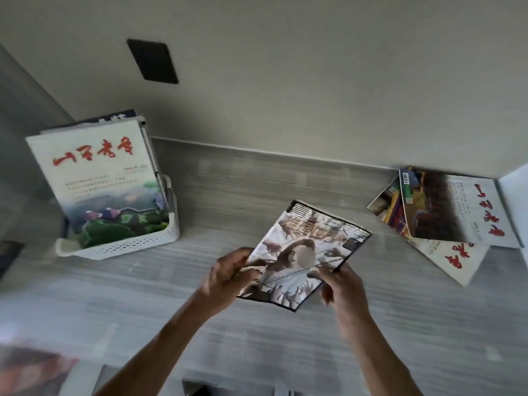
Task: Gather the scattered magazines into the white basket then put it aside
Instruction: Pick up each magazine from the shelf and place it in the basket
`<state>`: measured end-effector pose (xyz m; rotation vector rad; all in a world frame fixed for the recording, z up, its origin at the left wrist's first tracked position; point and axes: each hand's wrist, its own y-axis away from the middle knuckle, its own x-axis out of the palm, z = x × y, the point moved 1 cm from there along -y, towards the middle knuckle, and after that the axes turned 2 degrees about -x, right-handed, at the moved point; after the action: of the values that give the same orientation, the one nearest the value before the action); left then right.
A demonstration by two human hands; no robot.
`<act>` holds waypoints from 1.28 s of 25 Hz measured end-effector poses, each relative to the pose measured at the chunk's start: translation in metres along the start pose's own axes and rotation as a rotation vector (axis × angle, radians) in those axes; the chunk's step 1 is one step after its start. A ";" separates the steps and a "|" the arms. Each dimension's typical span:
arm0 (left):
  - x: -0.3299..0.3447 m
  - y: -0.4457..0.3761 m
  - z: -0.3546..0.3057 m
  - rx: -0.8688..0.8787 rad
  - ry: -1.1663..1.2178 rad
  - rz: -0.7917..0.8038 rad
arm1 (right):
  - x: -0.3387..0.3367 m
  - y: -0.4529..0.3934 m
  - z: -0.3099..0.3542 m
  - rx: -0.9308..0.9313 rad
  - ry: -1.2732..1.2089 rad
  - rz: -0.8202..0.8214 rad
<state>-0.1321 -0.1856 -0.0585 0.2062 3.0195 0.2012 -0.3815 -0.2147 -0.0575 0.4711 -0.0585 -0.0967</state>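
A magazine with a pale illustrated cover (308, 250) is held above the grey table between both hands. My left hand (228, 275) grips its left edge, thumb on the cover. My right hand (340, 287) pinches its lower right edge. At the left stands the white perforated basket (137, 244), with upright magazines in it; the front one is a white magazine with red lettering (97, 178). At the far right, a pile of scattered magazines (445, 212) lies flat on the table against the wall.
The grey wood-grain table (234, 195) meets a beige wall at the back. A dark rectangular plate (153, 61) sits on the wall. A blurred reddish object (31, 370) shows at the lower left corner, near the table's front edge.
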 end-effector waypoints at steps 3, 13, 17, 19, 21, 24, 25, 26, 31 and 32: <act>-0.060 0.016 -0.018 0.087 -0.216 -0.273 | 0.056 0.000 0.023 -0.212 0.011 0.153; -0.203 0.095 -0.065 0.007 -0.544 -0.876 | 0.249 0.030 0.063 -0.512 0.264 0.308; -0.297 0.080 -0.103 0.026 -0.539 -0.959 | 0.362 0.015 0.124 -0.706 0.318 0.311; -0.321 0.073 -0.090 -0.040 -0.471 -0.926 | 0.395 0.006 0.119 -0.592 0.350 0.338; -0.331 0.069 -0.063 -0.149 -0.402 -0.861 | 0.410 -0.007 0.094 -0.488 0.375 0.340; -0.335 0.064 -0.025 -0.303 -0.278 -0.874 | 0.411 -0.020 0.059 -0.421 0.397 0.319; -0.332 0.068 -0.016 -0.370 -0.276 -0.925 | 0.407 -0.018 0.052 -0.403 0.388 0.301; -0.323 0.074 -0.006 -0.401 -0.309 -0.969 | 0.398 -0.015 0.045 -0.379 0.378 0.276; -0.181 0.094 0.016 -0.185 -0.411 -0.727 | 0.242 -0.001 -0.018 -0.109 0.428 0.108; -0.159 0.094 0.014 -0.201 -0.423 -0.615 | 0.217 0.004 -0.026 -0.052 0.424 0.074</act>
<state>0.0378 -0.1143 -0.0441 -0.6078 2.4742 0.3442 -0.1632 -0.2220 -0.0717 0.4286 0.3417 0.0755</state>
